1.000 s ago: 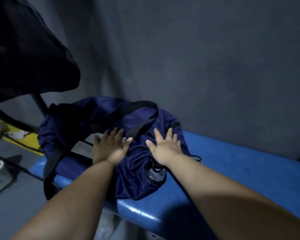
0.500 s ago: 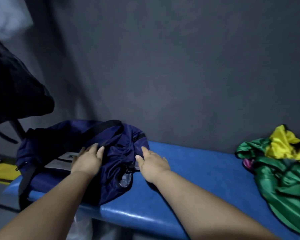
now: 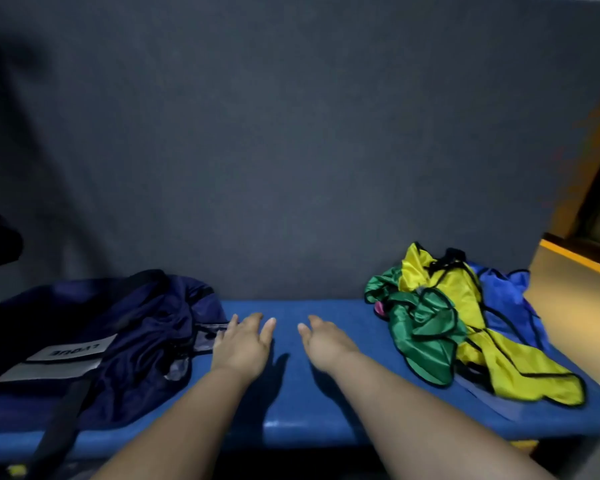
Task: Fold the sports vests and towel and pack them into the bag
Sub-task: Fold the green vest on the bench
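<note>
Under vests [image 3: 465, 320], pink item [image 3: 380, 309] mostly hidden (unidentifiable); bag [image 3: 136, 323] cropped left.

Bench [image 3: 326, 407]: set against the wall [image 3: 291, 150] behind it.
Duffel bag [image 3: 118, 327]: laid on the bench's left end, with its strap [image 3: 59, 420] hung over the bench's front edge.
Pile of sports vests [image 3: 465, 327]: heaped on the bench's right end.
Left hand [image 3: 242, 344] and right hand [image 3: 326, 342]: held over the bench's middle, the left just beside the duffel bag.
</note>
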A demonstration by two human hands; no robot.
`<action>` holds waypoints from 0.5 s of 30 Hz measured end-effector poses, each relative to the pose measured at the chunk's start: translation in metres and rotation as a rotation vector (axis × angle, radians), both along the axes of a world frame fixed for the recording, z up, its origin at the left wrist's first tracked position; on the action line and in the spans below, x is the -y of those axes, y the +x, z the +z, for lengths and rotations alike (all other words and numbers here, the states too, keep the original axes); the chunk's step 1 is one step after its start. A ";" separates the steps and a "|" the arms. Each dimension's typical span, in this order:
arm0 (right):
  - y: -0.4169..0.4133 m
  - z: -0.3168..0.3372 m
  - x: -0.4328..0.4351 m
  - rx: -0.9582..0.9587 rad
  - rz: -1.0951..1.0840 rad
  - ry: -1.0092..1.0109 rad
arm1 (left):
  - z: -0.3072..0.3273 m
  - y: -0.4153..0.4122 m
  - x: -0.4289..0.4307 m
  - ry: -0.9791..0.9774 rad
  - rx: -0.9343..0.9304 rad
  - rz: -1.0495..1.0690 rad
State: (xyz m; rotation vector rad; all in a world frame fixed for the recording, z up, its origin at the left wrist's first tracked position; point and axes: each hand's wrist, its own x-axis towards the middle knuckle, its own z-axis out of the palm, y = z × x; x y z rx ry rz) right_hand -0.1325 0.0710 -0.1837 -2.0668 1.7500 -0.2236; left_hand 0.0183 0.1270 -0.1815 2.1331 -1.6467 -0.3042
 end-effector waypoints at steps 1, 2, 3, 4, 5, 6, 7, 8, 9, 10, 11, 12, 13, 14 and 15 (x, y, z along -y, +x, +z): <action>-0.015 0.004 -0.002 0.000 -0.036 -0.009 | 0.003 -0.015 0.001 0.007 -0.028 -0.023; -0.028 0.007 -0.003 0.007 -0.073 -0.020 | 0.006 -0.028 0.002 0.014 -0.052 -0.041; -0.043 0.010 -0.005 0.015 -0.113 -0.038 | 0.010 -0.041 0.001 0.022 -0.070 -0.064; -0.058 0.013 -0.008 0.021 -0.149 -0.058 | 0.013 -0.051 0.001 0.029 -0.084 -0.088; -0.073 0.014 -0.010 0.028 -0.180 -0.082 | 0.016 -0.061 0.000 0.035 -0.094 -0.110; -0.088 0.016 -0.012 0.038 -0.209 -0.104 | 0.019 -0.069 0.000 0.043 -0.102 -0.127; -0.102 0.018 -0.014 0.052 -0.238 -0.125 | 0.022 -0.077 0.000 0.050 -0.108 -0.141; -0.115 0.019 -0.015 0.071 -0.269 -0.151 | 0.024 -0.084 0.002 0.054 -0.117 -0.152; -0.127 0.020 -0.017 0.092 -0.299 -0.185 | 0.027 -0.090 0.004 0.050 -0.130 -0.161; -0.138 0.020 -0.018 0.114 -0.325 -0.229 | 0.028 -0.098 0.008 0.047 -0.147 -0.173; -0.149 0.019 -0.018 0.133 -0.349 -0.275 | 0.028 -0.106 0.012 0.046 -0.165 -0.187; -0.159 0.017 -0.018 0.149 -0.369 -0.316 | 0.027 -0.115 0.017 0.053 -0.184 -0.201; -0.169 0.016 -0.018 0.158 -0.384 -0.348 | 0.025 -0.125 0.022 0.066 -0.204 -0.215; -0.180 0.014 -0.016 0.164 -0.396 -0.368 | 0.022 -0.135 0.027 0.085 -0.229 -0.231; -0.190 0.012 -0.015 0.169 -0.408 -0.383 | 0.019 -0.145 0.032 0.103 -0.256 -0.249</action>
